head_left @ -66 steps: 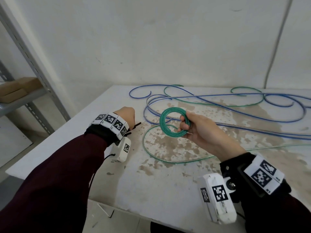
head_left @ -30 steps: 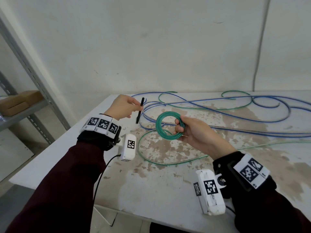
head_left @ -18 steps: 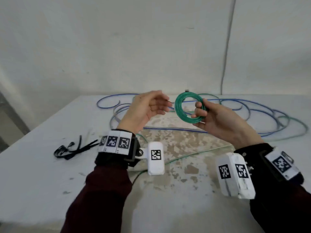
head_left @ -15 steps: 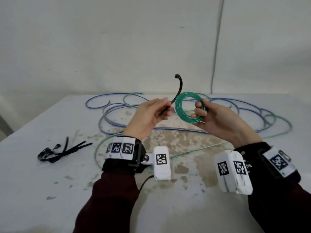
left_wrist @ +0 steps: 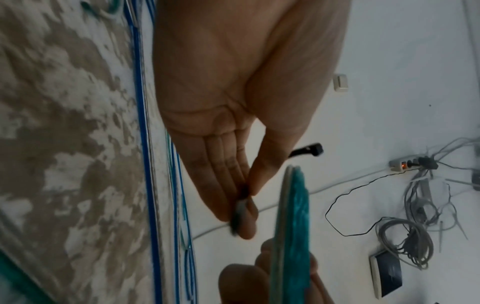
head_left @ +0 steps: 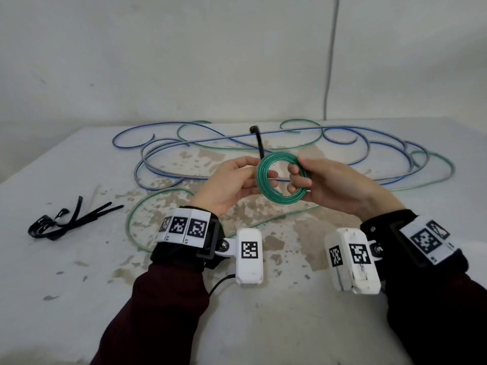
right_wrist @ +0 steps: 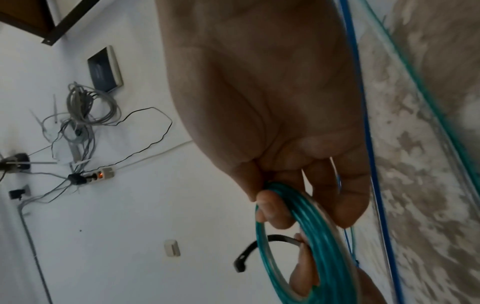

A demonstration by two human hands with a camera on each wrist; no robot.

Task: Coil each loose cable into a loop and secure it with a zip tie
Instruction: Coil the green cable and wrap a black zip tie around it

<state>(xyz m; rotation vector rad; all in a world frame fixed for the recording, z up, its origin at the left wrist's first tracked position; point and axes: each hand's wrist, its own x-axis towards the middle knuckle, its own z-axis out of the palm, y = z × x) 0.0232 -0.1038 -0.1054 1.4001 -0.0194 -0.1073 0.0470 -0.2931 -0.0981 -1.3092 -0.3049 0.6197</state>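
Half a second ago the black zip tie point(head_left: 259, 143) arched high beside the coil; now you have brought it in close, its tail pinched between thumb and fingertips of your left hand point(head_left: 232, 184), right at the left rim of the green coil point(head_left: 281, 177). Whether the tail has entered the ring yet, the views do not settle. That puts you at the threading step: the looping is done for this cable, the securing not.

Your right hand point(head_left: 332, 187) grips the coil's right side, fingers curled through it, holding it above the tabletop point(head_left: 79, 299). The coil is glossy, translucent green tubing, several turns stacked flat. The tie is a thin, springy strap with a small square head. Loose blue cables point(head_left: 158, 143) sprawl behind; spare zip ties point(head_left: 68, 222) lie far left.
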